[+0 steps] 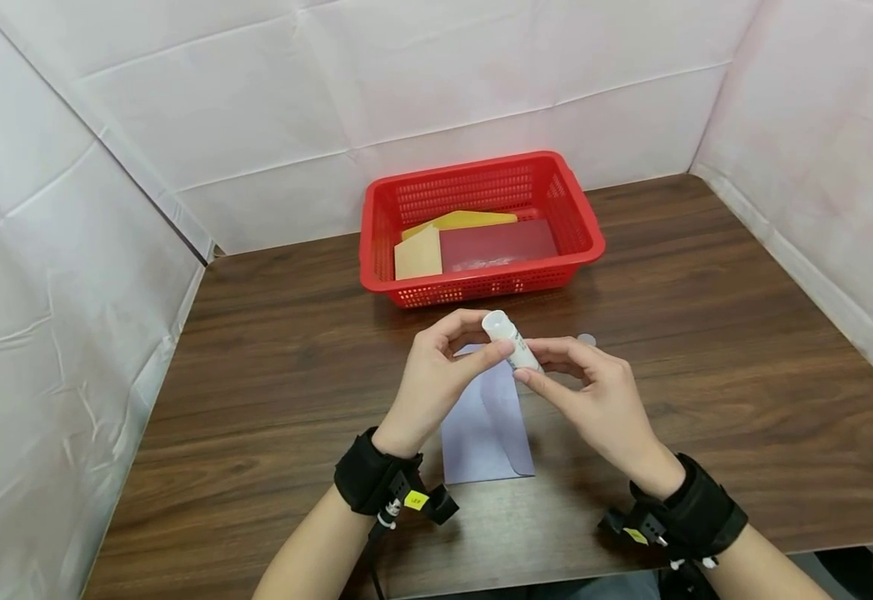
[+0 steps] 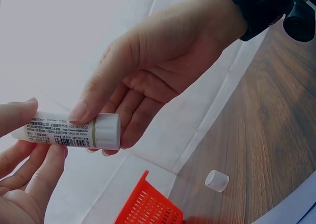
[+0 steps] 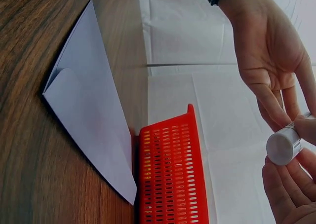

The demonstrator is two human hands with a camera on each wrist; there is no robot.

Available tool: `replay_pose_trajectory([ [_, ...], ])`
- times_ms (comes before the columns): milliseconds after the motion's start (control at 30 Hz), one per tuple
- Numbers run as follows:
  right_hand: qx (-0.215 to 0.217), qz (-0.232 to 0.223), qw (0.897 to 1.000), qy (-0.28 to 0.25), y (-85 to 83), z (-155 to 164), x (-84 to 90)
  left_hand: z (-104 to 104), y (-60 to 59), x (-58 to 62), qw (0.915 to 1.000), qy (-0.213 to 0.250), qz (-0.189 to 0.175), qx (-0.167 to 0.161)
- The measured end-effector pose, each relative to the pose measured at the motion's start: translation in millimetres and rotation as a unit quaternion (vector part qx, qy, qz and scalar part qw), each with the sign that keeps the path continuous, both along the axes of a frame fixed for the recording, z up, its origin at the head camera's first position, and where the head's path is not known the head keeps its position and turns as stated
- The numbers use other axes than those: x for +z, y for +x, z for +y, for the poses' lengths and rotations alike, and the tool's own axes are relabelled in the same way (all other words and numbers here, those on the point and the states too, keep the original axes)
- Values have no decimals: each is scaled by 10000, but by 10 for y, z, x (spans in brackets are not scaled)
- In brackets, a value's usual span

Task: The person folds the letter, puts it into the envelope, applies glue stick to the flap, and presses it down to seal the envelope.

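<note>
Both hands hold a white glue stick [image 1: 513, 342] above the table [image 1: 706, 333]. My left hand [image 1: 484, 337] pinches it between thumb and fingers from the left. From the right, my right hand [image 1: 537, 367] grips it with thumb and fingers. The left wrist view shows the stick's printed label and barcode [image 2: 64, 132], with the right hand's thumb pressed on it. Its round white end [image 3: 284, 146] faces the right wrist camera. A small whitish cap [image 1: 586, 339] [image 2: 217, 180] lies loose on the table, just right of the hands. Under the hands lies a lavender envelope [image 1: 484, 429] [image 3: 89, 115], flap open.
A red plastic basket [image 1: 481, 287] [image 3: 170, 174] stands behind the hands and holds yellow, tan and red envelopes. White padded walls enclose the brown wooden table on the left, back and right. Black camera straps sit on both wrists.
</note>
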State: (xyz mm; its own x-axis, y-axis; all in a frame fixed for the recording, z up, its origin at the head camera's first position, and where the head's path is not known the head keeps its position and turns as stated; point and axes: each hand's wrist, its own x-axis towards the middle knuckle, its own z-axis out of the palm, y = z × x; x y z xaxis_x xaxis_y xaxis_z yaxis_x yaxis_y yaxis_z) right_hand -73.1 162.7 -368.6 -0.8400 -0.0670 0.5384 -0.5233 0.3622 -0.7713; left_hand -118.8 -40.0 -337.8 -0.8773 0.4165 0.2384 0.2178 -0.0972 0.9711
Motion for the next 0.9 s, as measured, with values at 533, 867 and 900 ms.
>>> replay_pose_trajectory([
  [533, -936, -573, 9667, 2311, -491, 583, -163, -236, -32, -113, 9970, -274, 481, 545],
  [867, -734, -1427, 9254, 3434, -697, 734, -435, -373, -51, -241, 9913, -678, 693, 886],
  [900, -740, -1384, 9263, 3427, -700, 735, -441, -385, -51, -246, 9909, -697, 701, 916],
])
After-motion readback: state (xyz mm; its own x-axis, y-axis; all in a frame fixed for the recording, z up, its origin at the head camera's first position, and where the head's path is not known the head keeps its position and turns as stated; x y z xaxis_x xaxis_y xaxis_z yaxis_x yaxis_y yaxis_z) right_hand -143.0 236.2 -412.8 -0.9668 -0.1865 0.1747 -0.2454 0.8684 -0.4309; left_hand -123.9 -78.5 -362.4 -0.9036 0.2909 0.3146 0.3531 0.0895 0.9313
